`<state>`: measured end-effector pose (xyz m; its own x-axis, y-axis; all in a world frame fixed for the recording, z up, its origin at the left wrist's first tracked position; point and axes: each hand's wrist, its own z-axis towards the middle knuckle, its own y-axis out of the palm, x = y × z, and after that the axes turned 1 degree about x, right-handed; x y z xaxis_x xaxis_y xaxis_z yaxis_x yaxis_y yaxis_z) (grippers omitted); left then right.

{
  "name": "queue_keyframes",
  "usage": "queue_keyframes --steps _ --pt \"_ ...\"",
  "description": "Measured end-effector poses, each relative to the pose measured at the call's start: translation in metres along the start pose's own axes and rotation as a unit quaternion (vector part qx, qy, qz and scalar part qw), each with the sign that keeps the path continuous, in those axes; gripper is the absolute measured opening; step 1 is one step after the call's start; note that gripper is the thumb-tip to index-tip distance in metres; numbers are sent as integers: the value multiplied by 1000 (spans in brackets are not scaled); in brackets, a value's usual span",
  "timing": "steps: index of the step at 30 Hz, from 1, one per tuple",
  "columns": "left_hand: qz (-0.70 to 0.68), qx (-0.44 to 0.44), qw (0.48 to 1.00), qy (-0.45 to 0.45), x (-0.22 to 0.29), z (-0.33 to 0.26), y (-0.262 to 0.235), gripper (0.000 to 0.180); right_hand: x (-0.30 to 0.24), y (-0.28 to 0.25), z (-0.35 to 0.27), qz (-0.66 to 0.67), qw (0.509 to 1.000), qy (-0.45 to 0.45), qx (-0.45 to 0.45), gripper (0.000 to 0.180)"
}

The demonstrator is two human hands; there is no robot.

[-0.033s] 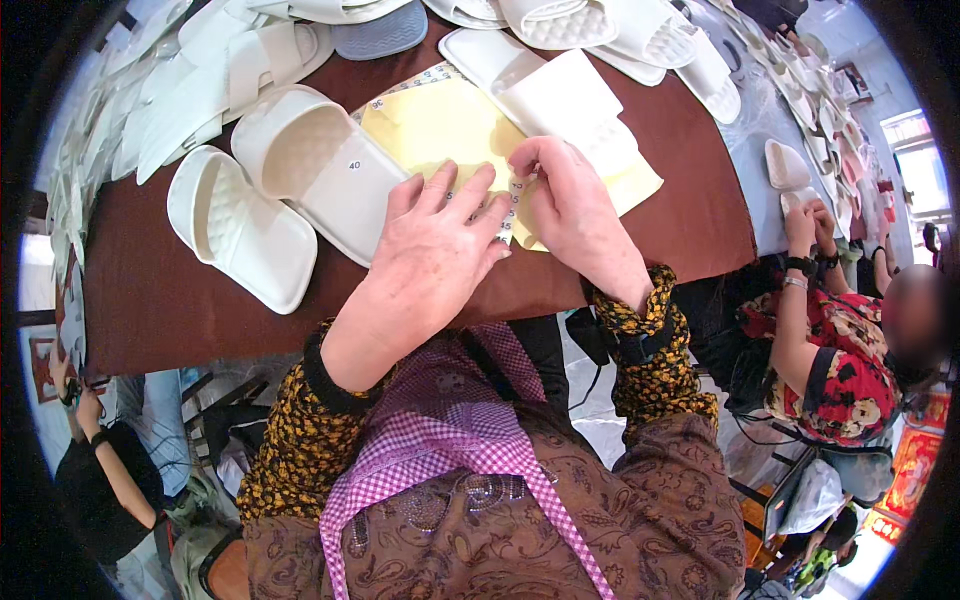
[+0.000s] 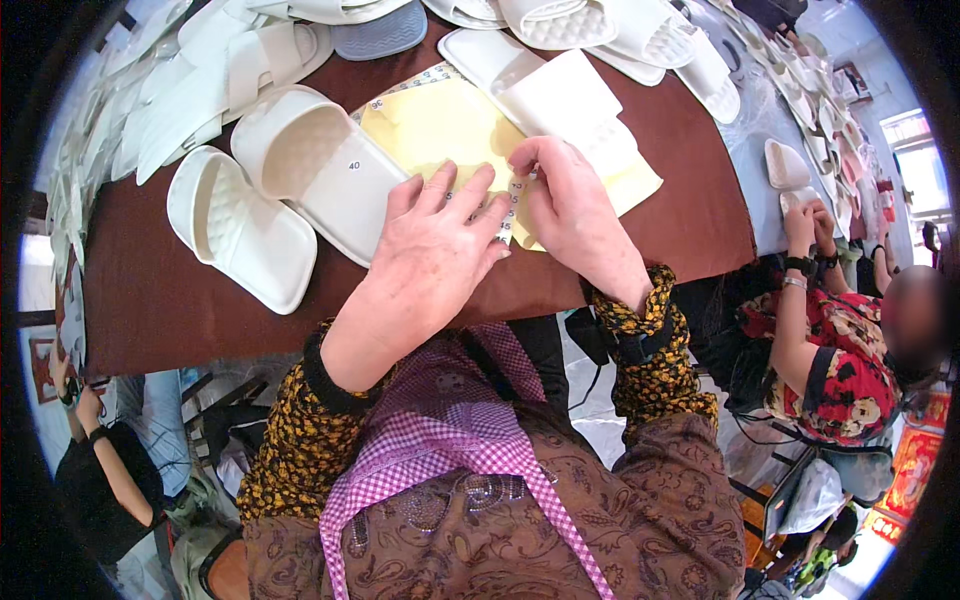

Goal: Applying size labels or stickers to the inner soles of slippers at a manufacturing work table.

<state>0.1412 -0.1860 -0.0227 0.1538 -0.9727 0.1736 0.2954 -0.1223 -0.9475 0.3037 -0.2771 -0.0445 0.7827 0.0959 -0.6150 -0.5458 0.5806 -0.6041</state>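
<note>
Yellow paper (image 2: 425, 110) lies beneath my two bare hands on a brown tablecloth (image 2: 690, 215), with a white strip of stickers (image 2: 507, 224) running along its near part, between them. My left hand (image 2: 430, 250) rests palm down, fingers spread slightly apart on the paper, its thumb just beside the near end of the strip. My right hand (image 2: 578, 215) reaches in from the right, fingers curled, thumb and forefinger bent close together by the strip's far end; whether they pinch it, I cannot tell. Just left of my hands sits a large off-white slipper (image 2: 335, 180), a small round sticker on its footbed, with a smaller white slipper (image 2: 258, 240) to its left. Another pale slipper (image 2: 487, 62) lies on the far side of the paper, and a blue-grey sole (image 2: 380, 34) lies beyond, farther left. More pale slippers (image 2: 275, 60) crowd the far left. At right, a co-worker in a red flowered top (image 2: 850, 345) handles pale footwear. I wear a pink checked apron (image 2: 440, 450) and black-and-yellow patterned sleeves (image 2: 290, 440).
</note>
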Motion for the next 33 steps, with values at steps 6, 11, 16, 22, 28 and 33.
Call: queue_keyframes --steps 6,11,16,22,28,33 --pt "-3 5 1000 0 0 -1 1 39 0 3 0 -15 1000 10 -8 24" --pt "-2 11 1000 -2 -1 -2 3 39 0 3 1 -29 999 2 -17 23" --pt "-2 12 1000 -1 -1 -4 5 39 1 4 0 -40 999 -1 -11 21" --pt "26 29 999 -10 -4 -5 9 40 4 7 -3 15 1000 20 18 18" --pt "-115 69 990 -32 -10 -5 2 39 0 1 -5 62 993 97 3 14" --pt "-81 182 980 -23 -13 -27 -16 38 -9 -4 -6 172 976 123 53 17"
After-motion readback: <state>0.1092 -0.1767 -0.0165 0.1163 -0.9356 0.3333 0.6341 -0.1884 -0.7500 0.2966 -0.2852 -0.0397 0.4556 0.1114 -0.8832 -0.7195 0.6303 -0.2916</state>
